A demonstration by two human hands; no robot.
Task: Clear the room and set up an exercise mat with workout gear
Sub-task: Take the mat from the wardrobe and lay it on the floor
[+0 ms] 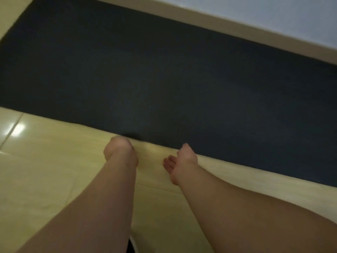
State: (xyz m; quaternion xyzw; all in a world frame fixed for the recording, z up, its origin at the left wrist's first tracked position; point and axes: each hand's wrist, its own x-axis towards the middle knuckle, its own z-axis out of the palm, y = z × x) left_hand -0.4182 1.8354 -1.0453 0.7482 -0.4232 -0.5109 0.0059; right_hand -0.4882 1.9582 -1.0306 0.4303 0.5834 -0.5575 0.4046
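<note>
A dark exercise mat (164, 73) lies unrolled flat on the pale floor, running from the upper left to the right edge of the head view. My left hand (119, 149) is at the mat's near edge with its fingers curled under and hidden, and the edge bulges slightly there. My right hand (179, 161) is a little to the right. Its thumb touches the mat's edge, its fingers are spread over the floor, and it holds nothing. The picture is blurred.
Glossy cream floor tiles (45, 161) fill the near side, with a light glare at the left. A beige skirting strip (237, 28) and a pale wall (273, 11) run just beyond the mat's far edge.
</note>
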